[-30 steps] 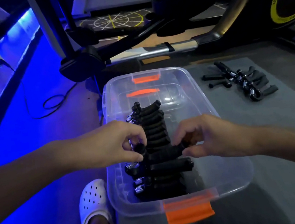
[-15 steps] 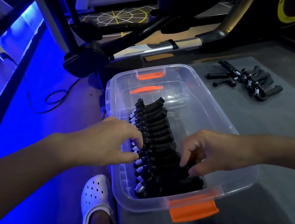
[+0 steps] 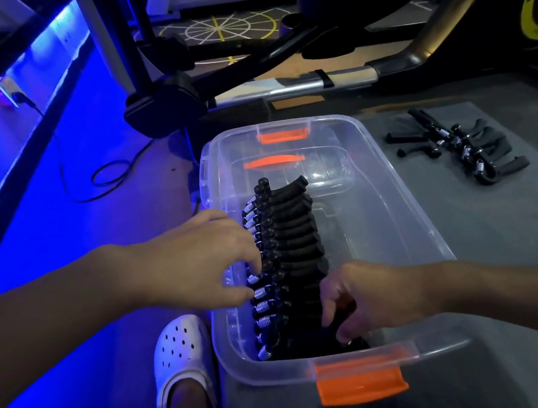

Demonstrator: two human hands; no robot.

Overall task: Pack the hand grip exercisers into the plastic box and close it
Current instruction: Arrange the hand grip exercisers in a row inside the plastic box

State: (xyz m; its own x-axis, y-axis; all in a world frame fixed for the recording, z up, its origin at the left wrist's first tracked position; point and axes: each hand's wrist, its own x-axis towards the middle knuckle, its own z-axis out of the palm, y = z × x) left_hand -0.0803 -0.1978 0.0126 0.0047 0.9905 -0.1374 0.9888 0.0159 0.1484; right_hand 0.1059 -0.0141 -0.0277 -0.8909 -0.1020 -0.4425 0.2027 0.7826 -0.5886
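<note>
The clear plastic box with orange latches (image 3: 399,206) sits open on the grey mat (image 3: 510,256), and a row of black hand grip exercisers with silver coil springs (image 3: 294,234) runs from 12 to 6 o'clock along its left half. The left hand (image 3: 199,262) pinches a spring end mid-row. The right hand (image 3: 374,296) curls down onto the handles at 6 o'clock; whether it grips, I cannot tell. A loose pile of black exercisers (image 3: 471,151) lies outside at 2 o'clock, and a white perforated clog (image 3: 177,351) at 8 o'clock.
</note>
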